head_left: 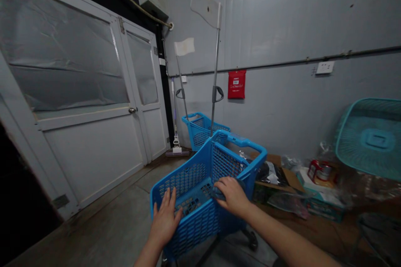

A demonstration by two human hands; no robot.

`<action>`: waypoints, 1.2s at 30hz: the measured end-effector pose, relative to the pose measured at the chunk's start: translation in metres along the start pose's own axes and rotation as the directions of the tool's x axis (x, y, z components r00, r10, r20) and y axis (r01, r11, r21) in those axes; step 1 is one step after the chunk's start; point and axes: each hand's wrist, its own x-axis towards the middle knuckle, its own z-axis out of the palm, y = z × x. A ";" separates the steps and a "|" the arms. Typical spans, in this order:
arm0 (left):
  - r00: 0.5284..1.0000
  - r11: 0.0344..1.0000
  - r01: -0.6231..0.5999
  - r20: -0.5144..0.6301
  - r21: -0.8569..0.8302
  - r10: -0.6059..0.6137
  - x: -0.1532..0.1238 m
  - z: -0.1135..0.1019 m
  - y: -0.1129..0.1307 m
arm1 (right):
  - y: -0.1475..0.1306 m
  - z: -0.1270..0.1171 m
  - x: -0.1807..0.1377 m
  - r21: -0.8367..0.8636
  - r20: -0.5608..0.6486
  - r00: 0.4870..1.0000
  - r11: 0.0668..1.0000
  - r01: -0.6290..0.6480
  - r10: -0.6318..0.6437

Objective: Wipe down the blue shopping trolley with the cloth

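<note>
A blue plastic shopping cart [197, 225] with lattice sides stands right in front of me, a flag on a metal pole [214, 62] rising behind it. My left hand [166, 219] rests on the near left corner of its rim, fingers stretched out and holding nothing. Bunched under the fingers of my right hand [232, 196] is a dark grey-blue cloth [218, 193], pressed at the cart's near side rim. Part of the cloth is hidden by the hand. The cart's basket holds no goods that I can see.
Behind stands a second blue cart [200, 135] with its own flag. A mop [176, 146] leans in the corner near the white door [94, 154]. On the right are an open cardboard box [290, 179], plastic bags and a teal plastic basket [372, 137]. A red pouch [236, 84] hangs on the wall.
</note>
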 end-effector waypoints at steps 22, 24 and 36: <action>0.998 0.999 0.015 0.069 -0.048 -0.012 0.004 -0.001 0.021 | 0.075 -0.042 -0.003 -0.175 -0.149 0.977 0.969 -0.176 0.150; 0.998 0.998 0.018 0.065 -0.056 -0.014 0.005 0.002 0.026 | 0.033 -0.015 0.003 -0.092 -0.063 0.990 0.987 -0.131 0.125; 0.995 0.997 0.069 0.073 -0.026 -0.067 0.002 0.004 0.015 | -0.030 0.016 0.003 -0.004 0.166 0.980 0.993 0.117 -0.114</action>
